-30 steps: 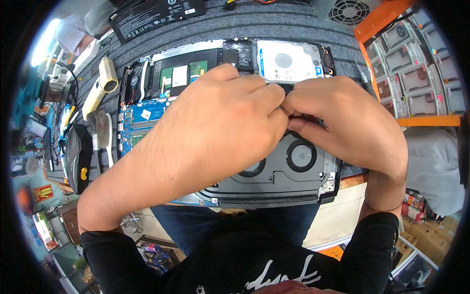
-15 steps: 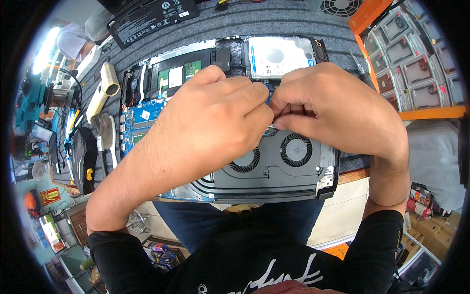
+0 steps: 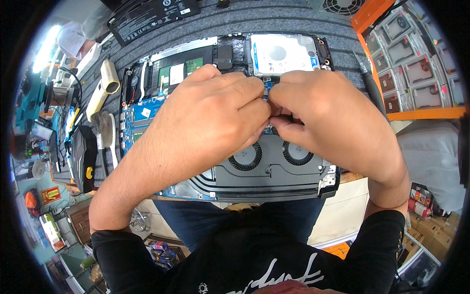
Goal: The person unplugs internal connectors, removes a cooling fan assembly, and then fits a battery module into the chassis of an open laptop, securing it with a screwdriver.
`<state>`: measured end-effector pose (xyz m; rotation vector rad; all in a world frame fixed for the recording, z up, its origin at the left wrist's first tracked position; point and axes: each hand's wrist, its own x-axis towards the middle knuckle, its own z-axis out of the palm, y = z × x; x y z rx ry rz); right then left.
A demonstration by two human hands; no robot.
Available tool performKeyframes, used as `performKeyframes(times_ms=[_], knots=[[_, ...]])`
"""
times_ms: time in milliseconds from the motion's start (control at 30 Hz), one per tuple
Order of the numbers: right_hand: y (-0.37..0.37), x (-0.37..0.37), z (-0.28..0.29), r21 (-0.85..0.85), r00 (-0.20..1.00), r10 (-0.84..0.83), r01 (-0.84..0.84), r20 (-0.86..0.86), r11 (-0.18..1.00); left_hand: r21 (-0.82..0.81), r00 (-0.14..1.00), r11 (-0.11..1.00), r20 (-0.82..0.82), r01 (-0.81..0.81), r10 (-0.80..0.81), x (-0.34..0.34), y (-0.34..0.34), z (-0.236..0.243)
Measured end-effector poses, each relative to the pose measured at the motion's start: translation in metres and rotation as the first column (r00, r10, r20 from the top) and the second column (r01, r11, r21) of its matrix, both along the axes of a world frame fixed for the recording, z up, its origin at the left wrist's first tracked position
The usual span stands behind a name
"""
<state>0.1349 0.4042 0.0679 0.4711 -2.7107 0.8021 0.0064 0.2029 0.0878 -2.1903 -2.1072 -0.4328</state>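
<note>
An opened laptop point(image 3: 267, 181) lies in front of me, internals exposed: a blue circuit board point(image 3: 142, 122), a silver hard drive point(image 3: 281, 54) at the upper right, and two black fans point(image 3: 297, 154) in grey housing. My left hand point(image 3: 210, 115) is over the board's middle, fingers curled and pinched. My right hand point(image 3: 318, 115) faces it just below the drive, thumb and forefinger closed together. Their fingertips meet at the board. Whatever they grip there is hidden behind the fingers.
Around the laptop on the ribbed mat point(image 3: 230, 19) are a black battery point(image 3: 147, 22), cream tool point(image 3: 100, 90), brushes point(image 3: 103, 130), black case point(image 3: 84, 157) and screwdriver point(image 3: 364, 68). An orange-framed organiser point(image 3: 411, 68) stands right. What looks like another person point(image 3: 73, 41) is upper left.
Both my hands have shifted slightly leftward over the board since a second ago, staying curled with fingertips together. The view has shifted slightly too.
</note>
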Motion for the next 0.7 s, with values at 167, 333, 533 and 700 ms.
performKeyframes(times_ms=[167, 333, 533, 700], knots=[[-0.003, 0.000, 0.006, 0.113, 0.998, -0.030, 0.023, 0.060, 0.993, 0.054, 0.996, 0.995, 0.016, -0.083, 0.082, -0.004, -0.009, 0.002], [-0.004, 0.001, 0.008, 0.110, 0.998, -0.025, 0.020, 0.051, 0.994, -0.026, 0.997, 0.999, 0.069, 0.025, -0.023, 0.002, -0.022, 0.007], [-0.008, 0.002, 0.009, 0.176, 0.999, -0.043, 0.039, 0.016, 0.984, -0.034, 0.999, 0.998, 0.003, 0.050, -0.050, 0.007, -0.026, -0.002], [-0.008, 0.001, 0.013, 0.216, 0.998, -0.032, 0.020, 0.053, 0.976, -0.002, 0.999, 0.999, -0.024, 0.038, -0.038, 0.008, -0.026, -0.003]])
